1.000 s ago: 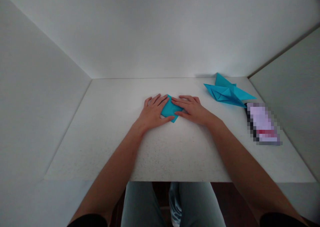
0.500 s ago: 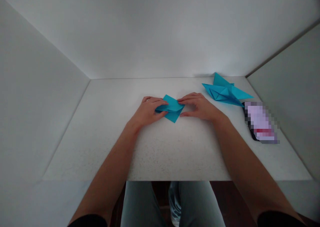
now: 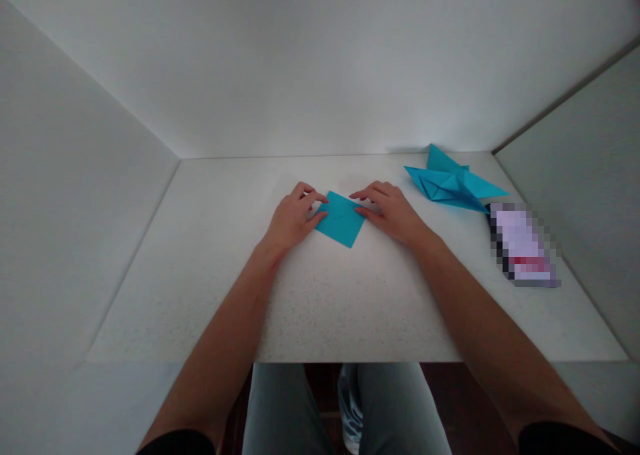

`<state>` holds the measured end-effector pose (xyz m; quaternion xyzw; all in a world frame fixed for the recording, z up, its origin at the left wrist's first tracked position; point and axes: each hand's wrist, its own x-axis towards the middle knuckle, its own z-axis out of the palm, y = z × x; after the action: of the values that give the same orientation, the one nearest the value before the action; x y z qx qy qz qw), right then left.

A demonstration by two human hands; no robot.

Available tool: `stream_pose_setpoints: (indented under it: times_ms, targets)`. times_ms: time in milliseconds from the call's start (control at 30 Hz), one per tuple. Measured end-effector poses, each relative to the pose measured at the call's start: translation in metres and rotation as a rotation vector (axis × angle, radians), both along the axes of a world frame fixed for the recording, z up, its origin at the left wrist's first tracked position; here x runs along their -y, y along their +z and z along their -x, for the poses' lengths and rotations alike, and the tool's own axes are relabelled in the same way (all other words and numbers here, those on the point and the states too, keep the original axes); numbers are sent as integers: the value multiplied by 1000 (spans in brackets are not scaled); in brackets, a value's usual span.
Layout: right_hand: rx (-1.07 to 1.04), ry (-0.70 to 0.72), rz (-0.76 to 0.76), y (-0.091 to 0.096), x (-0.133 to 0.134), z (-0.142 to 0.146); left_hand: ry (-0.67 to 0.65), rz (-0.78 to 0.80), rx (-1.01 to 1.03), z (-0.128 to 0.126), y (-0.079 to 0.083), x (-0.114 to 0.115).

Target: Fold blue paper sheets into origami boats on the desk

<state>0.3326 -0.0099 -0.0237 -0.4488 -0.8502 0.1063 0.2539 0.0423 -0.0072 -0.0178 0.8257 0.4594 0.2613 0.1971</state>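
Blue paper square (image 3: 343, 228), small, is seen flat on a white table (image 3: 200, 261), approx. mid-width, btwn the person's two hands. It is turned at an angle, w/ one corner pointed away from the person & one toward; a short, faint crease is shown nr its middle.

L hand (image 3: 293, 218) is placed at the paper's left corner, w/ thumb laid on the paper & index fingertip by the upper-left edge. R hand (image 3: 387, 211) is placed at the right corner, thumb tip on the paper, index held just past the far edge. In both, a narrow gap is left btwn thumb & index; whether the paper is pinched can't be told.

To the far right, a larger folded blue paper piece (image 3: 450, 181) w/ pointed ends is set nr the back wall (image 3: 300, 75). Just beside it, toward the person, a phone (image 3: 523, 241) is laid, its screen pixelated. Below the table's front edge, grey-blue trousers (image 3: 280, 408) are seen; dark sleeves (image 3: 177, 441) are shown at the bottom, one per arm.
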Motion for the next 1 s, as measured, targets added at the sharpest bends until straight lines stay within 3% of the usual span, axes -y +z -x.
stream_pose_setpoints:
  times_ms: [200,300,433,667,1000]
  targets:
    - [137,173,35,2,9,16,-68,4,-140,-4,0,2]
    - [177,194,69,4,12,20,-57,19,-180,-3,2,4]
    - [207,141,109,8,9,11,-13,90,-199,8,8,2]
    - [69,-155,159,7,-2,-9,85,174,-154,29,15,-5]
    - [-41,-96,186,-4,-3,-4,92,139,-133,18,10,-2]
